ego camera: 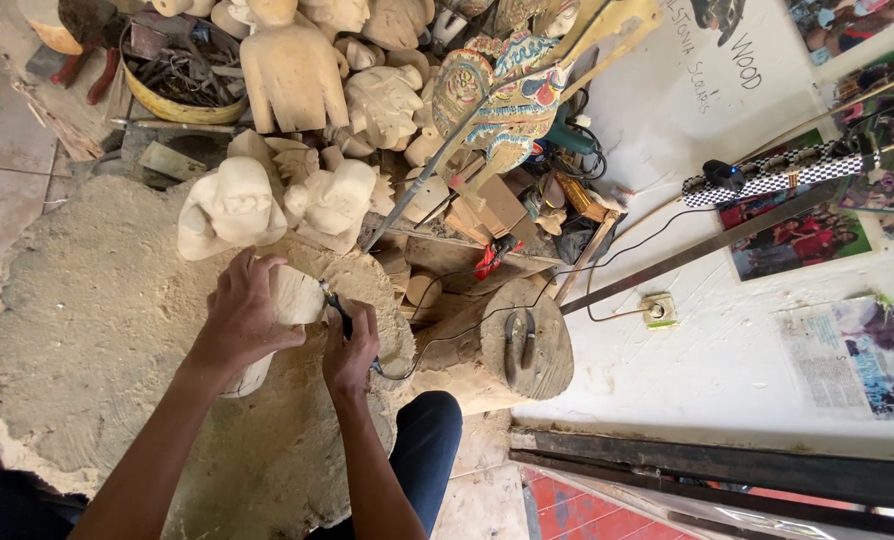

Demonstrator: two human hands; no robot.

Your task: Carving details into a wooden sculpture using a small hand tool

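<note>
I note a pale cream wood block [292, 297] under my left hand [242, 315], and a black-handled tool [339, 312] in my right hand [350, 345]. The unfinished carved figures [267, 195] are the same pale, unpainted wood. The sawdust mat [87, 310] reads sandy beige. One painted puppet figure [502, 95] carries red, blue, yellow and green ornamental patterning. A strip [782, 173] on the white wall [717, 340] is black-and-white chequered. The bowl [172, 105] is yellow. My trouser knee [427, 440] is dark navy.
</note>
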